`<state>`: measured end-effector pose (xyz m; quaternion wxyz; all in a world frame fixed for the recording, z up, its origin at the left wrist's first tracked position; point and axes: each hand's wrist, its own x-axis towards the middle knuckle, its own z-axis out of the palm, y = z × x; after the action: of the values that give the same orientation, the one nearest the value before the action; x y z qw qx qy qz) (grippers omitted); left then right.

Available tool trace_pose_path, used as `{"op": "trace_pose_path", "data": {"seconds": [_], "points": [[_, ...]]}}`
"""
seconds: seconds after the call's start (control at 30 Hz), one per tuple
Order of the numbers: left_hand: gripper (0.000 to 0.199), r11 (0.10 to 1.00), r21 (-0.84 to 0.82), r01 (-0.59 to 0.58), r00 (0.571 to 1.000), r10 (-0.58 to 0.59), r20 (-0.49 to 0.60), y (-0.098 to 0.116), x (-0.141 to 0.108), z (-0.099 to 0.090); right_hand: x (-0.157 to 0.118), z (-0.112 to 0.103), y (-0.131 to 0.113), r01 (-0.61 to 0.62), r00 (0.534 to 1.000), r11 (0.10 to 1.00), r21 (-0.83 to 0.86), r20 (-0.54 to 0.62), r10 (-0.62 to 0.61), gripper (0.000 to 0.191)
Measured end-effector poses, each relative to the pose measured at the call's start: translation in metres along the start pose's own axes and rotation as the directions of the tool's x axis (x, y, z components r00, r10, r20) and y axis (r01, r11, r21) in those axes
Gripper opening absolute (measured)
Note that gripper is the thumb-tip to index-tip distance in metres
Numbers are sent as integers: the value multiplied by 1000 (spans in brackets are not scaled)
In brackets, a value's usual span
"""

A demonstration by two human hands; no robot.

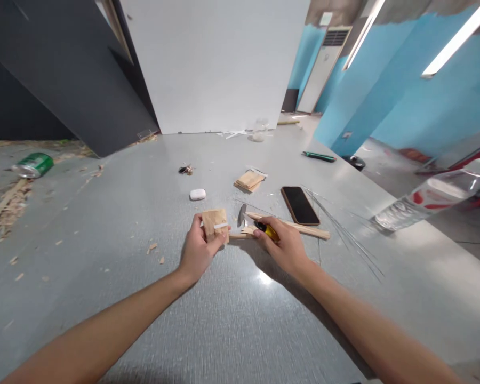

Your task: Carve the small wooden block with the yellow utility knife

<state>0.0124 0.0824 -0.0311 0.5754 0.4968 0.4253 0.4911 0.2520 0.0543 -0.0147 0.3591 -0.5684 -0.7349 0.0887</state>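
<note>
My left hand is closed around a small square wooden block with a white strip across its front. In my right hand is a small hammer, gripped by its black and yellow handle; its metal head points away to the left. A thin wooden stick lies between the two hands, its right end hidden by my right hand. More wooden sticks rest on the table just beyond that hand. The hammer head and the block are apart.
A phone, thin metal wires and a clear bottle are on the right. Farther back are stacked wooden squares, a green utility knife and a white case. A green can lies far left near wood shavings.
</note>
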Motion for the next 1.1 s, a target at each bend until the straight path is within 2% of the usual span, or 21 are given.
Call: {"op": "trace_pose_path", "data": {"seconds": [0.17, 0.33, 0.4, 0.6, 0.77, 0.87, 1.1], "points": [[57, 991, -110, 76, 996, -71, 52, 5, -5, 7, 0, -4, -1, 38, 999, 999, 12, -24, -38, 20], [55, 971, -198, 138, 984, -110, 143, 4, -12, 10, 1, -6, -4, 86, 996, 996, 8, -16, -86, 20], [54, 974, -184, 131, 981, -100, 166, 2, -12, 10, 2, -6, -5, 96, 995, 995, 0, -6, -96, 23], [52, 989, -109, 100, 986, -83, 147, 1, -9, 10, 2, -7, -7, 107, 994, 994, -6, 25, -107, 23], [51, 995, -17, 98, 963, -91, 254, 5, -12, 12, 0, -6, -10, 126, 992, 991, -32, 30, -125, 24], [48, 996, 3, 95, 954, -91, 284, 4, -14, 12, -2, -5, -12, 135, 990, 990, -49, 41, -133, 26], [40, 998, -8, 58, 955, -53, 293, 2, -12, 10, -7, -3, -18, 114, 982, 993, -30, 157, -108, 30]]}}
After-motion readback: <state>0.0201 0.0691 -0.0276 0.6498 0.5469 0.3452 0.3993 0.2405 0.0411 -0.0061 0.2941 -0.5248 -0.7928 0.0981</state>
